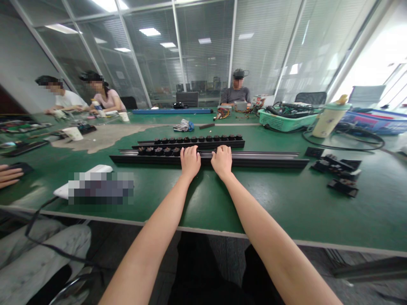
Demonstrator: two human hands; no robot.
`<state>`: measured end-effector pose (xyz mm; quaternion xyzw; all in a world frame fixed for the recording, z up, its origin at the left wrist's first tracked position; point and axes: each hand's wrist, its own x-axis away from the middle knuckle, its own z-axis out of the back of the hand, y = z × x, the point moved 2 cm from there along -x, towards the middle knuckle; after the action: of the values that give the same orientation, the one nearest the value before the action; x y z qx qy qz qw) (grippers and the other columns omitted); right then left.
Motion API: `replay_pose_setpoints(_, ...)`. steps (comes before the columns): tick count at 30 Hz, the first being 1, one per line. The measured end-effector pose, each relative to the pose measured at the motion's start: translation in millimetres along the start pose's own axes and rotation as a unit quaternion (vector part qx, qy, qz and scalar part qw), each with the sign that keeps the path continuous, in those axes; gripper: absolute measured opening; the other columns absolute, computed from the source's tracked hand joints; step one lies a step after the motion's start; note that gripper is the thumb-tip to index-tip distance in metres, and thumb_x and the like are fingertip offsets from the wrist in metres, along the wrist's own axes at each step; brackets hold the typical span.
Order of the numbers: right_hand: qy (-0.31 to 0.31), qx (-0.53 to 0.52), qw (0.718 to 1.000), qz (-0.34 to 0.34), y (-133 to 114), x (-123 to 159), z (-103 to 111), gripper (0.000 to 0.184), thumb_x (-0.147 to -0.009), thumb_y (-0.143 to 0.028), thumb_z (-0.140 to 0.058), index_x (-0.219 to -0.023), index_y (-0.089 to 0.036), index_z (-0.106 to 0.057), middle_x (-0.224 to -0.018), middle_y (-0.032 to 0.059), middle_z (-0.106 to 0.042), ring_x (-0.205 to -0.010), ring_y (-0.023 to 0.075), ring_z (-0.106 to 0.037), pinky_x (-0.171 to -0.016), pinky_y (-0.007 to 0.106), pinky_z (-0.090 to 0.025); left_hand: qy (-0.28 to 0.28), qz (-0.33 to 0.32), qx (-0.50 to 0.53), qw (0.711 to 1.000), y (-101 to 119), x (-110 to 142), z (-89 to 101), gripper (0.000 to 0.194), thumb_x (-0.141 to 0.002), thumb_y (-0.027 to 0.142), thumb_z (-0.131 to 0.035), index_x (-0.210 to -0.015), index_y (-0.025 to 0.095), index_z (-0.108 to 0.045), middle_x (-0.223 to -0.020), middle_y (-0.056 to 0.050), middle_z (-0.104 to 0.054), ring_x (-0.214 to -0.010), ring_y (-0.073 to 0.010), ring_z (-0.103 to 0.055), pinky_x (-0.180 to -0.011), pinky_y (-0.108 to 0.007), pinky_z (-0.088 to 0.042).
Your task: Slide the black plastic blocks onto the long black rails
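The left hand (pixel 190 162) and the right hand (pixel 222 162) sit side by side, almost touching, near the middle of the near rail (pixel 263 162), a long black bar lying flat across the green table (pixel 273 203). Both are cupped over the bar with the knuckles up and the fingers curved forward and down, neither spread wide. The fingertips are out of sight on the far side of the hands, so I cannot tell whether they are clamping the bar or only resting on it. Neither hand shows anything else in its hold.

Just beyond and parallel lies the far rail (pixel 232 144), a shorter black bar. 2 rows of round dark parts stand along it: the back row (pixel 197 138) runs most of its length, and the front row (pixel 158 151) stops just short of the left hand.

Well to the right of the hands lie loose black blocks (pixel 342 187). Farther off stand a green basket (pixel 288 120) full of cables and a plastic bottle (pixel 329 122). At the left edge, another person's hand (pixel 9 175) lies on the table, apart from both of these
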<state>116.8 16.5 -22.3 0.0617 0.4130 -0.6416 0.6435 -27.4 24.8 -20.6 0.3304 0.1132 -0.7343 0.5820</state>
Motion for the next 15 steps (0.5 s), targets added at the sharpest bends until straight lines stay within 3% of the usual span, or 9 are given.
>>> replay_pose_setpoints(6,-0.005,0.013,1.000,-0.014,0.7,0.0,0.6,0.032,-0.100,-0.018,-0.054,-0.120,0.000,-0.069,-0.128,0.0233,-0.065,-0.128,0.0330,-0.055,-0.126,0.045,-0.027,0.000,0.001,0.000,1.000,0.5,0.0,0.1,0.041,-0.102,0.020,-0.038,-0.136,0.018,-0.061,-0.141,-0.011,-0.068,-0.137,-0.0262,-0.056,-0.131,-0.049,-0.023)
replay_pose_setpoints(15,-0.003,0.021,1.000,-0.013,1.6,-0.1,1.1,0.028,-0.099,-0.018,-0.052,-0.117,-0.003,-0.068,-0.125,0.0227,-0.066,-0.127,0.0325,-0.056,-0.125,0.047,-0.028,0.000,-0.001,0.004,1.000,0.7,0.2,1.1,0.041,-0.102,0.019,-0.038,-0.135,0.017,-0.061,-0.141,-0.012,-0.068,-0.137,-0.0266,-0.057,-0.131,-0.049,-0.023)
